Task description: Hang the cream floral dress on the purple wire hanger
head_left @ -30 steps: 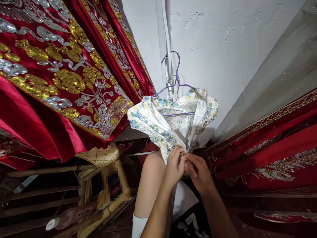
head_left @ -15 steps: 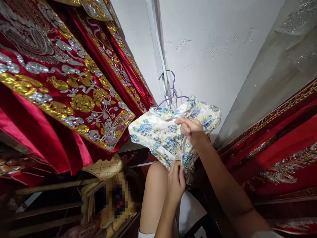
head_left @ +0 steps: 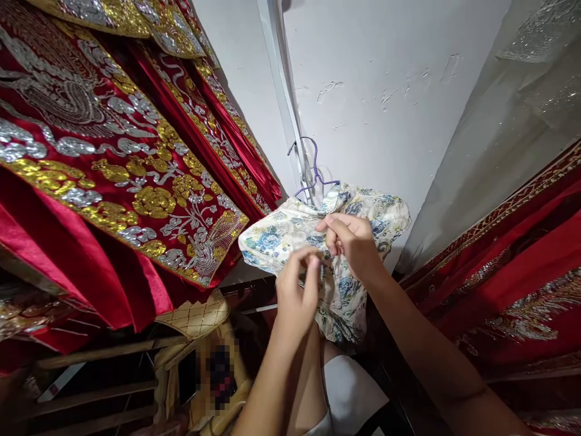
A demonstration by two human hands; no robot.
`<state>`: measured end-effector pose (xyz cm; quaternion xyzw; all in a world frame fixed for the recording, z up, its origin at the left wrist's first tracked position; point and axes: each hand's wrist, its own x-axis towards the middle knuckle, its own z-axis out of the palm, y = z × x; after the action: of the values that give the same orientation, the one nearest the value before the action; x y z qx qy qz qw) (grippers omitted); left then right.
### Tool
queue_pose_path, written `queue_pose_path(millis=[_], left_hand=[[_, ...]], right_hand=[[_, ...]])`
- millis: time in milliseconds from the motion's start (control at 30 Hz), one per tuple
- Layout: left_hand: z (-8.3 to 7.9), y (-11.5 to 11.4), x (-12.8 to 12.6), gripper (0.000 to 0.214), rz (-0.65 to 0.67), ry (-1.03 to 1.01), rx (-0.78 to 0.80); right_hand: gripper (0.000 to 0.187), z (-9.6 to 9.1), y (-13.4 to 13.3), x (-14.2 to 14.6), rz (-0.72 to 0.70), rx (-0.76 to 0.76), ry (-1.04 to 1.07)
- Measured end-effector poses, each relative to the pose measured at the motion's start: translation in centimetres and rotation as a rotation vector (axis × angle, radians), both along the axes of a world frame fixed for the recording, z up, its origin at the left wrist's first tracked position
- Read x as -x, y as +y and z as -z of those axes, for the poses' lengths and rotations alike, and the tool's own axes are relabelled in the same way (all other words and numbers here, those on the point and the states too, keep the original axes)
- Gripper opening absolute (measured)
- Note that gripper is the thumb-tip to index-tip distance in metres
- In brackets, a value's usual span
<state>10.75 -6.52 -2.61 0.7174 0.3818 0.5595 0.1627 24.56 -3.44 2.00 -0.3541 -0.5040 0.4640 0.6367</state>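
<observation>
A white blouse with blue and yellow flowers (head_left: 267,239) hangs before me from a purple wire hanger (head_left: 316,163). Just below its neckline, my right hand (head_left: 356,242) is closed, thumb and forefinger pinched at the front edge of the cloth; any small fastening there is hidden. In front of the blouse's middle, to the left and lower, is my left hand (head_left: 295,293). Its thumb and forefinger are curved and apart, and nothing shows between them. The blouse's lower part hangs in folds behind my hands.
Red satin cloth with gold and silver embroidery (head_left: 154,200) hangs at left. More red beaded cloth (head_left: 521,272) is at right, below a translucent covering (head_left: 508,103). A pale strap (head_left: 281,79) runs down the white wall. A bamboo-like frame (head_left: 163,357) stands lower left.
My left hand has let go of the blouse's lower front edge and moved up and left. My right hand stays near the neckline. The blouse's lower part now hangs more loosely.
</observation>
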Motion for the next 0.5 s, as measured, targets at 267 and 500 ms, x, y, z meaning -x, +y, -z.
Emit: queue_pose_path(millis=[267, 500], left_hand=[[-5.2, 4.8, -1.4, 0.016, -0.027, 0.129, -0.246], [-4.1, 4.4, -0.4, 0.017, -0.167, 0.105, -0.276]], right_hand=[[0.031, 0.6, -0.1, -1.1, -0.052, -0.030, -0.032], [0.032, 2.4, 0.2, -1.3, 0.073, -0.080, -0.215]])
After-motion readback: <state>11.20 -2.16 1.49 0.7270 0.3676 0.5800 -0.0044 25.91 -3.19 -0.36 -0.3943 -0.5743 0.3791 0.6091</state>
